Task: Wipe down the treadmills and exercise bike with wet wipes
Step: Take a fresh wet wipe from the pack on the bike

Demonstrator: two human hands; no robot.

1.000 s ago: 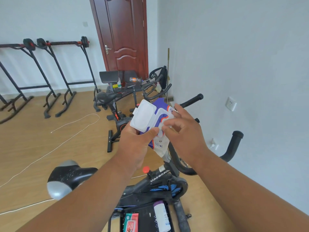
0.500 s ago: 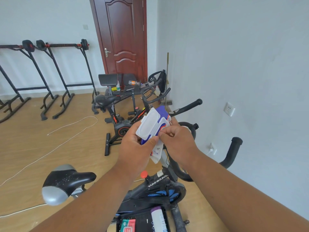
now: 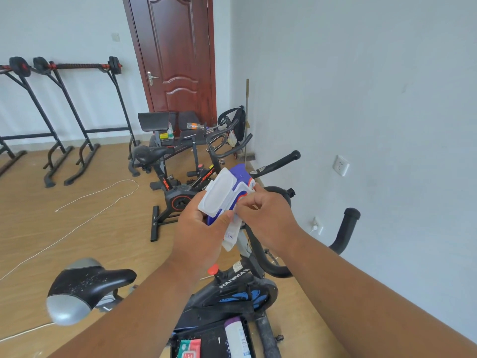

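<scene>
My left hand point(image 3: 198, 236) grips a purple and white pack of wet wipes point(image 3: 241, 178) from below, its white flip lid point(image 3: 218, 193) standing open. My right hand point(image 3: 268, 218) is at the pack's opening, thumb and fingers pinched there; whether a wipe is between them is hidden. Below my arms stands a black exercise bike point(image 3: 240, 288) with a black and grey saddle point(image 3: 85, 282) and curved handlebars point(image 3: 343, 231). A second black exercise bike point(image 3: 180, 195) with orange trim stands farther back.
A grey wall with a socket point(image 3: 340, 165) runs along the right. A dark red door point(image 3: 175, 55), a bench point(image 3: 165, 125) and barbell racks point(image 3: 77, 112) are at the back. A white cable point(image 3: 85, 202) lies across the wooden floor. A tray with a bottle point(image 3: 236, 337) sits at the bottom.
The pack has sunk and tilted, so its open lid turned more edge-on. My right hand closed in on the opening. The view shifted slightly.
</scene>
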